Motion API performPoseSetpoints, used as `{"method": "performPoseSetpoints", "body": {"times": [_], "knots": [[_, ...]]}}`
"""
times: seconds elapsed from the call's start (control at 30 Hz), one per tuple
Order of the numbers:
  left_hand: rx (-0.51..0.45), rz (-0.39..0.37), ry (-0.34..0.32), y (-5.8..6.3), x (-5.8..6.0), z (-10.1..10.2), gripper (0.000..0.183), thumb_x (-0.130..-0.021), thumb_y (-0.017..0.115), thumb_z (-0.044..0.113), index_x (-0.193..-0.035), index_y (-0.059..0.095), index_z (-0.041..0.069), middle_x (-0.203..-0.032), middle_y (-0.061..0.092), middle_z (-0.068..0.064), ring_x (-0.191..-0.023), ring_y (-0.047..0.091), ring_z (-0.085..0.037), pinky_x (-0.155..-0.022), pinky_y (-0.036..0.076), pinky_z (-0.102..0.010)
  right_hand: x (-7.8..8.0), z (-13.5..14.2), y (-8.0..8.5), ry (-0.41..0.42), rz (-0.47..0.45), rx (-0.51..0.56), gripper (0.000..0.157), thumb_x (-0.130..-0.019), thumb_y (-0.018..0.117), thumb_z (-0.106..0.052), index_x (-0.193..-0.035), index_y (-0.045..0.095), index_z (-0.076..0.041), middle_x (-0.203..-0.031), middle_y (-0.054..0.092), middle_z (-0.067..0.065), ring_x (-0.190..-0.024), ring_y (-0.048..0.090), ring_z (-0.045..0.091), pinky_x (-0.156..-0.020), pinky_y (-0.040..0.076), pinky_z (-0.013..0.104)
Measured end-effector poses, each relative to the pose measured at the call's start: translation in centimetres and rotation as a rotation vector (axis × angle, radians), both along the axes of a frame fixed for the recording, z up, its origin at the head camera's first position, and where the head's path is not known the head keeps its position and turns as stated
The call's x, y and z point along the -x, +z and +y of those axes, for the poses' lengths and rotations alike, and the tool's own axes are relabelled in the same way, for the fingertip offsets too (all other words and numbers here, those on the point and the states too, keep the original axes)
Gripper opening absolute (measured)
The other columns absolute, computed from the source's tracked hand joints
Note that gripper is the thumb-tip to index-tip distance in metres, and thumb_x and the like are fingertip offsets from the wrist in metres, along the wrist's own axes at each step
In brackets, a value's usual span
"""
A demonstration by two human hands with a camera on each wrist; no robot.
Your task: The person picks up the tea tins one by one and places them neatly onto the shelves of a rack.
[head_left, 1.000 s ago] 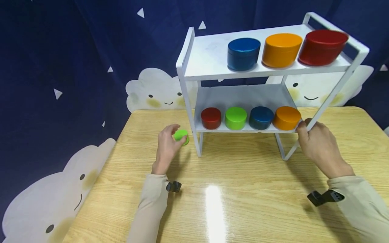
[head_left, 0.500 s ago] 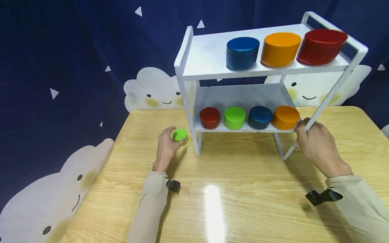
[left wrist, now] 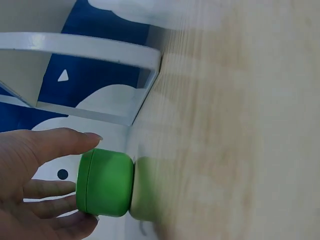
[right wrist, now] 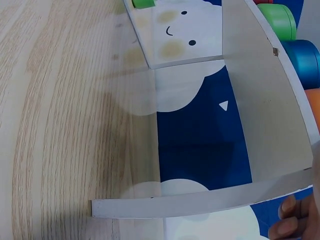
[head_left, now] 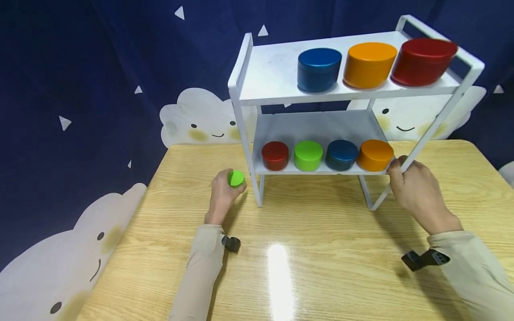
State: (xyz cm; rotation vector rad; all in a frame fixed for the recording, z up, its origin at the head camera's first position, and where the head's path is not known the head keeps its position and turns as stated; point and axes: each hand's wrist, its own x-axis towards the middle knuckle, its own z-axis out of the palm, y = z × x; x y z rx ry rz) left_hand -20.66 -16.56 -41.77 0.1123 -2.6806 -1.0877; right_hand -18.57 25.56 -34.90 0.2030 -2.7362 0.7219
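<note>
A small round green tin [head_left: 236,179] stands on the table left of a white two-tier shelf [head_left: 277,96]. My left hand [head_left: 223,192] holds this tin, thumb on one side and fingers curled round the other. In the left wrist view the green tin [left wrist: 107,183] has its base at the tabletop, and the thumb lies along its rim. My right hand [head_left: 417,191] grips the shelf's right front post beside the lower tier. In the right wrist view only some fingertips of that hand [right wrist: 294,220] show at the edge.
On the lower tier stand red [head_left: 275,156], green [head_left: 308,156], blue [head_left: 341,155] and orange [head_left: 375,155] tins. The upper tier bears larger blue [head_left: 319,70], orange [head_left: 369,65] and red [head_left: 423,62] tins. A dark blue curtain [head_left: 100,53] with cloud shapes hangs behind the wooden table [head_left: 321,258].
My left hand has moved in closer and its fingers and thumb have closed round the green tin. The right hand keeps its hold on the shelf. The head view has shifted slightly.
</note>
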Motion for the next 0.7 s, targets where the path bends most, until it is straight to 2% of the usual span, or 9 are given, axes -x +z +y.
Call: {"method": "performPoseSetpoints", "body": {"times": [0.37, 0.7], "knots": [[-0.014, -0.09, 0.015, -0.21, 0.44, -0.11, 0.068, -0.074, 0.083, 0.016, -0.128, 0.051, -0.01, -0.118, 0.059, -0.024, -0.104, 0.058, -0.035, -0.087, 0.05, -0.043, -0.03, 0.04, 0.03, -0.003, 0.003, 0.006, 0.049, -0.101, 0.02, -0.033, -0.072, 0.048, -0.004, -0.064, 0.047, 0.013, -0.059, 0.052, 0.034, -0.047, 0.035, 0.04], [-0.027, -0.084, 0.034, -0.36, 0.61, 0.09, 0.062, -0.074, 0.083, 0.008, -0.124, 0.054, -0.011, -0.118, 0.061, -0.026, -0.108, 0.059, -0.036, -0.091, 0.049, -0.044, -0.06, 0.07, -0.08, -0.011, -0.007, 0.013, 0.051, -0.101, 0.02, -0.035, -0.072, 0.048, -0.004, -0.064, 0.047, 0.014, -0.058, 0.051, 0.033, -0.047, 0.035, 0.038]]}}
